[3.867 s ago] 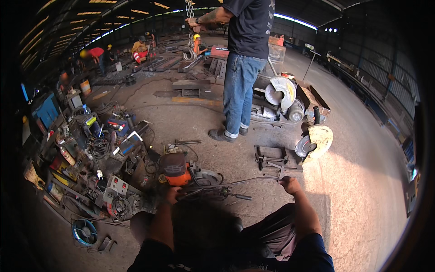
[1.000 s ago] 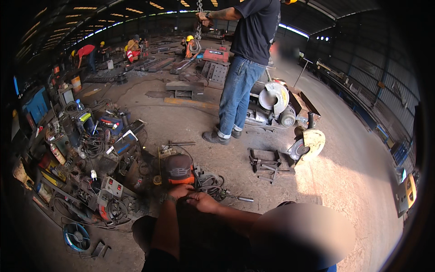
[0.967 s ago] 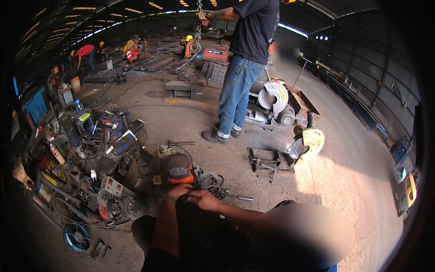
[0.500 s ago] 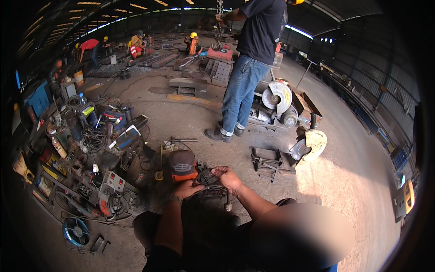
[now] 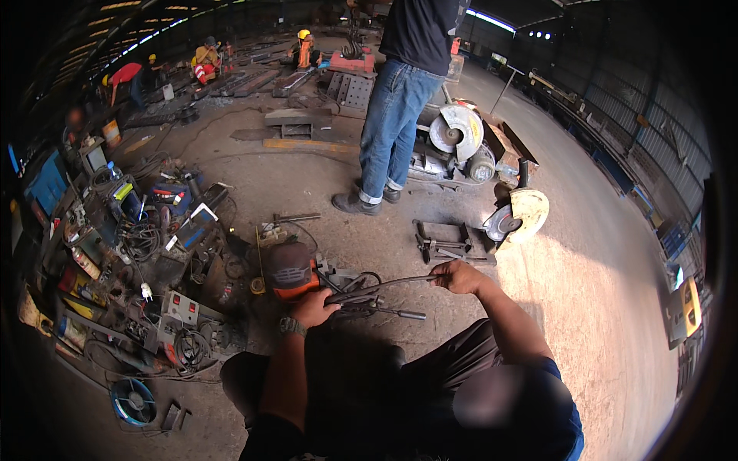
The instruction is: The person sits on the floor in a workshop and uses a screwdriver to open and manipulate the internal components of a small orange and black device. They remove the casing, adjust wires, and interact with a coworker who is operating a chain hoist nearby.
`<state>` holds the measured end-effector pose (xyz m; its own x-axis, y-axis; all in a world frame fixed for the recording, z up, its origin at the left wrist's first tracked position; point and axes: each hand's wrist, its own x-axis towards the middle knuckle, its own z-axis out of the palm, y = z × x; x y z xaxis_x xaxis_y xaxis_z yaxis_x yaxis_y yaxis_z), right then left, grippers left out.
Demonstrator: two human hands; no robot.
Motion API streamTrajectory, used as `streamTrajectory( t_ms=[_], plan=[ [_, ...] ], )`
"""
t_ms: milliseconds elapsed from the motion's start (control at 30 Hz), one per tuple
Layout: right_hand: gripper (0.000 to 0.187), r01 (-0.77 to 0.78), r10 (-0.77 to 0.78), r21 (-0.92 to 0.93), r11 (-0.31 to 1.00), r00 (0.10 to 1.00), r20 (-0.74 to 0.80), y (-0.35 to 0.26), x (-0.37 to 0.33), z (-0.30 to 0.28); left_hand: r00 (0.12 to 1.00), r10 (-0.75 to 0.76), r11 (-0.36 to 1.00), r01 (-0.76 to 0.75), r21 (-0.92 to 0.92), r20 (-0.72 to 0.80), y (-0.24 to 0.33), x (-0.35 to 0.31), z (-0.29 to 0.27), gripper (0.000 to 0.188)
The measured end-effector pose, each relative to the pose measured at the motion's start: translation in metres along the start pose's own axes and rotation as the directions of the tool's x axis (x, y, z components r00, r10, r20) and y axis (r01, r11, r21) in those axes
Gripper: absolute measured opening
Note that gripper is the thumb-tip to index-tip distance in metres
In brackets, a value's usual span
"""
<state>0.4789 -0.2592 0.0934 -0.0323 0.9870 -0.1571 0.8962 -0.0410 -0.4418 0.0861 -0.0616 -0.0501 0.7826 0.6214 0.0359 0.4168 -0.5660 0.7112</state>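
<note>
Head view, cable (image 5: 393, 285) above part-sunlit floor (image 5: 588, 338), corrugated wall (image 5: 616, 110)

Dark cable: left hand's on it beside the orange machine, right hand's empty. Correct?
Not quite: the right hand isn't empty. The head view shows it gripping a stretch of the dark cable. The left hand is on the cable beside the orange machine, as you said.

Directly on the dusty floor (image 5: 354, 238) stand an orange-and-dark machine (image 5: 289, 270), a cut-off saw (image 5: 530, 215) and a blue fan (image 5: 134, 401).
</note>
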Motion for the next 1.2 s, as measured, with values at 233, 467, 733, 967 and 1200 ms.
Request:
streamTrajectory(
  t_ms=[233,467,733,967,1200],
  plan=[
    [0.036,-0.271,0.21,-0.062,0.961,0.854,-0.475,0.051,-0.023,0.037,0.997,0.016,0.976,-0.032,0.216,0.077,0.035,0.004,-0.001,0.045],
    [0.059,-0.585,0.643,0.266,0.766,0.687,-0.339,0.114,0.017,0.214,0.993,0.015,0.987,-0.034,0.158,0.119,0.043,0.031,-0.008,0.044],
    [0.047,-0.662,0.668,0.548,0.511,0.708,0.231,0.093,0.015,0.207,0.995,0.002,0.981,-0.021,0.193,0.098,0.041,0.027,-0.013,0.037],
    [0.039,-0.621,0.61,0.106,0.777,0.784,0.12,0.045,0.016,0.326,0.999,0.021,0.992,-0.017,0.122,-0.027,0.031,0.028,-0.002,0.034],
    [0.038,0.679,-0.047,-0.195,0.708,0.321,0.946,-0.101,0.119,0.372,0.991,-0.031,0.986,0.009,0.166,0.127,0.015,0.013,-0.025,0.031]
  ],
)
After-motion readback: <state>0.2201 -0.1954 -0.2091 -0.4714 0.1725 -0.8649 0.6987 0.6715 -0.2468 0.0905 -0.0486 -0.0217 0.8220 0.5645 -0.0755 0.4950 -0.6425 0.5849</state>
